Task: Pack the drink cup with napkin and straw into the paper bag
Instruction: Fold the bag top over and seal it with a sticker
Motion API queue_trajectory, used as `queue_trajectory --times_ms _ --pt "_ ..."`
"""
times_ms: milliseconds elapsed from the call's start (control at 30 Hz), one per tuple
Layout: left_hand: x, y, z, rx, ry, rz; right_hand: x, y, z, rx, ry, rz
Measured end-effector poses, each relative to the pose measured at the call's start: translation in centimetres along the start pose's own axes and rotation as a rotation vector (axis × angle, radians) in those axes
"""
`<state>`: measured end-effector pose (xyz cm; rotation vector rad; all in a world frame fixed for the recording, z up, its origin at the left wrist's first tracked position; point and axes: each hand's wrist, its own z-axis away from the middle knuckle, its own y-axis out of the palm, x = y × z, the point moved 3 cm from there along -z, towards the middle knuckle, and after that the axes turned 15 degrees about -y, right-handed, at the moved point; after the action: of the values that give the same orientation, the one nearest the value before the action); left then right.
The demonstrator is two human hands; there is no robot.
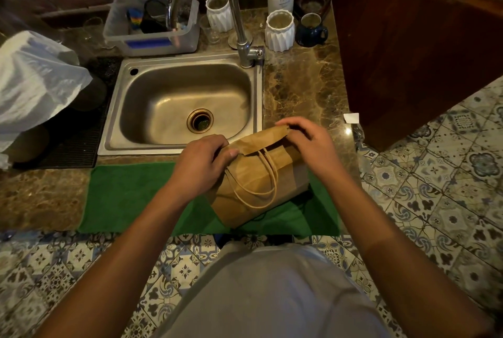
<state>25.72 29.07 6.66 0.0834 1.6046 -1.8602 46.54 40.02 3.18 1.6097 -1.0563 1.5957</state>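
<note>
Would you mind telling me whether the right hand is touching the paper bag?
Touching. The head view shows the right hand with its fingers pinching the folded top edge of the paper bag, no gap between them.

Both bare forearms reaching forward from the lower corners, converging toward the middle. Left hand [202, 159] palm-down, knuckles up, fingers curled under and thumb stretched to the right, its tip pressed against the folded top of the paper bag [255, 174]. Right hand [307, 141] arched slightly higher, wrist bent, fingers and thumb pinching the far end of that fold. Hands near each other, not touching.
</note>
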Motion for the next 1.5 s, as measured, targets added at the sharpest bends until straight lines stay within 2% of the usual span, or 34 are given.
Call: queue_trajectory --times_ms 100,233,300,433,600,700,833,967,1200,1433,1500 --pt "-0.3 0.0 -0.1 -0.01 0.058 0.009 1.0 -1.0 0.0 0.072 0.036 -0.087" --pt "-0.8 -0.1 -0.5 0.023 0.143 0.004 0.8 -1.1 -0.2 0.357 -0.017 0.235" --pt "-0.7 -0.3 -0.9 0.038 0.131 0.009 0.6 -0.7 -0.2 0.383 -0.051 0.218" --pt "0.0 -0.9 -1.2 0.083 0.002 0.12 0.4 -0.6 -0.3 0.333 -0.124 0.202" --pt "2.2 -0.8 -0.8 0.252 -0.264 0.623 0.5 -1.5 -0.2 0.301 -0.141 0.125" --pt "3.1 0.7 -0.2 0.315 -0.375 0.82 0.4 -2.2 -0.5 0.264 -0.089 0.005" --pt "2.3 2.2 0.6 0.36 -0.38 0.802 -0.2 -3.1 -0.8 0.172 0.011 -0.108" --pt "0.8 2.5 0.1 0.321 -0.339 0.812 -1.1 -3.7 -0.3 0.124 0.048 -0.142" --pt "0.0 2.8 -0.2 0.275 -0.319 0.758 -2.2 -4.5 -0.1 0.006 0.019 0.025" --pt "-0.1 3.2 -0.3 0.191 -0.338 0.764 -3.9 -6.6 -1.7 -0.051 0.099 0.081" --pt "-0.4 3.2 -0.5 0.174 -0.347 0.768 -4.6 -7.7 -2.5 -0.112 0.126 0.101"
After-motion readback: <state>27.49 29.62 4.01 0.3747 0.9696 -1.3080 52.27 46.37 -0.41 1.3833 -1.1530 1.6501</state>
